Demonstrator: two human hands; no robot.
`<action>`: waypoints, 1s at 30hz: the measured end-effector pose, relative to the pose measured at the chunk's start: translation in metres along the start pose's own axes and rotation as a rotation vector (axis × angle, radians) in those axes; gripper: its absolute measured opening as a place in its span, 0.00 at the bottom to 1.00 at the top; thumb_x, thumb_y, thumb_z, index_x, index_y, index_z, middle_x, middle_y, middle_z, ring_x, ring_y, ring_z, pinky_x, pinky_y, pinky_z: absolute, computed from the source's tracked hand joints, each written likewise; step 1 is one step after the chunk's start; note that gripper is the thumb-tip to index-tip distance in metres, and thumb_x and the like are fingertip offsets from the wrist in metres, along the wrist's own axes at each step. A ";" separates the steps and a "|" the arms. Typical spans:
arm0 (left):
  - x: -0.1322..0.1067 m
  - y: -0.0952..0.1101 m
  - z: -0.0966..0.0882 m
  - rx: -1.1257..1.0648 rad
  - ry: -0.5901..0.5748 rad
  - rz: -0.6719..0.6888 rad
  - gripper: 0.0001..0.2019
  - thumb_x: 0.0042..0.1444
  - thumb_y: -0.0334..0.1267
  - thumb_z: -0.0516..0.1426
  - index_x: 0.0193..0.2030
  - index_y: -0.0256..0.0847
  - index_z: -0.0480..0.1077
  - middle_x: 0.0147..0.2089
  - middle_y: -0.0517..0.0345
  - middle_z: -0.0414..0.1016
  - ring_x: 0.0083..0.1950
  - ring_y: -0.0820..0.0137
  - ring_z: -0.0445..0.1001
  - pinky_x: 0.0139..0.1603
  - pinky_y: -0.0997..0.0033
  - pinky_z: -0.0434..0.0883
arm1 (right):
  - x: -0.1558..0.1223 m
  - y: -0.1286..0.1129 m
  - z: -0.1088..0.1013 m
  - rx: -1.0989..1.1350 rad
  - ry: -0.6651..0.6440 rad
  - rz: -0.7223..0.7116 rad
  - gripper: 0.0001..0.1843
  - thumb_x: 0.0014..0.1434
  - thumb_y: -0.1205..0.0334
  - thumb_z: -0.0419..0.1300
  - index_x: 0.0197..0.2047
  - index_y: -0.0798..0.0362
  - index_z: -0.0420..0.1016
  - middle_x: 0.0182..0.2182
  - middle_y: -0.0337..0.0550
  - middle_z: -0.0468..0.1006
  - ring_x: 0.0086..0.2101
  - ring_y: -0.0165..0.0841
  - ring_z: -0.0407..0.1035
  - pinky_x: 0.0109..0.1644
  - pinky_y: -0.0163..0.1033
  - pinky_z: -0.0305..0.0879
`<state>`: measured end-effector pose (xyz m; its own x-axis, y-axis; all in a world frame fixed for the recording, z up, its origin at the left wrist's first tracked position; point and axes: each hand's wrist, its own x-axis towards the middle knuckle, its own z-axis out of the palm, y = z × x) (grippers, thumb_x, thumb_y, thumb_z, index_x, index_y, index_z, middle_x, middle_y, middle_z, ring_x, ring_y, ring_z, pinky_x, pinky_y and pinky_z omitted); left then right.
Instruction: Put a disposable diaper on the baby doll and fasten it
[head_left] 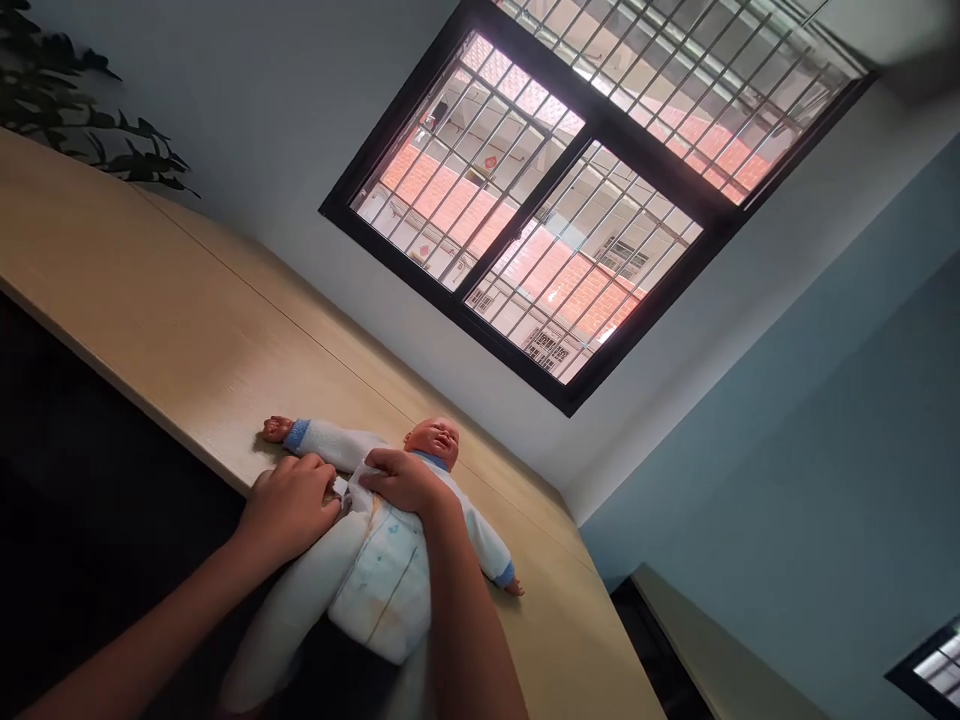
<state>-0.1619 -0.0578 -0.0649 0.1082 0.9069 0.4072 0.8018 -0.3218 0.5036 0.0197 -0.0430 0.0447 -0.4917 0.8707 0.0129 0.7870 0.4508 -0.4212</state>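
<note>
A baby doll lies on its back on a wooden tabletop, dressed in a white outfit with blue cuffs and collar. Around its hips is a white diaper with faint printed marks and a line down the front. My left hand is closed beside the doll's hip, its fingertips at a small white diaper tab. My right hand lies across the doll's belly, fingers bent over thin white material at the diaper's waist edge. The doll's legs hang toward me past the table edge, partly behind my forearms.
The pale wooden tabletop runs along the wall, its front edge close to me. A dark-framed barred window is above it. Leaves of a plant hang at the upper left. Another wooden surface stands at the lower right.
</note>
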 end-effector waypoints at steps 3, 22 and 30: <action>-0.002 -0.001 0.000 -0.006 0.024 0.029 0.13 0.64 0.40 0.52 0.41 0.40 0.77 0.50 0.43 0.79 0.53 0.46 0.75 0.51 0.49 0.68 | 0.003 -0.005 0.002 0.000 -0.074 -0.011 0.13 0.61 0.61 0.64 0.29 0.50 0.64 0.26 0.30 0.61 0.30 0.28 0.58 0.32 0.33 0.51; 0.007 -0.006 -0.018 -0.434 -0.163 -0.122 0.08 0.58 0.38 0.55 0.27 0.43 0.66 0.30 0.54 0.78 0.36 0.58 0.76 0.34 0.63 0.55 | -0.002 -0.023 0.019 -0.329 0.086 0.243 0.03 0.50 0.67 0.64 0.29 0.51 0.74 0.25 0.31 0.70 0.29 0.28 0.59 0.32 0.36 0.48; 0.017 0.006 0.003 -0.747 -0.185 -0.159 0.07 0.51 0.42 0.56 0.27 0.42 0.68 0.26 0.58 0.71 0.32 0.63 0.70 0.29 0.68 0.55 | 0.001 -0.029 0.021 -0.329 0.122 0.343 0.08 0.45 0.65 0.67 0.29 0.50 0.72 0.27 0.33 0.73 0.29 0.29 0.63 0.31 0.36 0.50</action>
<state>-0.1535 -0.0434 -0.0575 0.1741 0.9668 0.1870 0.2154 -0.2227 0.9508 -0.0120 -0.0592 0.0381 -0.1524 0.9876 0.0378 0.9816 0.1557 -0.1109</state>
